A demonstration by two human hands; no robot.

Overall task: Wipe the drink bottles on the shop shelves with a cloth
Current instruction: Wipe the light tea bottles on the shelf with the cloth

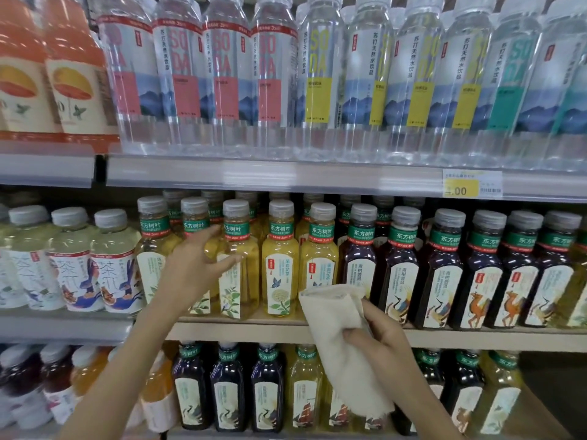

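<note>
The frame's top edge cuts the caps off the clear soda bottles on the upper shelf. The leading figure on the yellow price tag is smeared, and the left hand hides most of one yellow tea bottle on the middle shelf — only its grey cap and green neck band show. The bottom-shelf bottles are blurred, their labels unreadable. The cloth is off-white and soft, folded over at the top with a frayed lower edge (it hangs across the front of the bottom row). Its top sits before the middle shelf, where the yellow teas meet the dark tea bottles. The right hand grips it, fingers curled round its right side. The left hand is spread, forefinger and thumb apart around the hidden bottle — whether they touch it cannot be told
</note>
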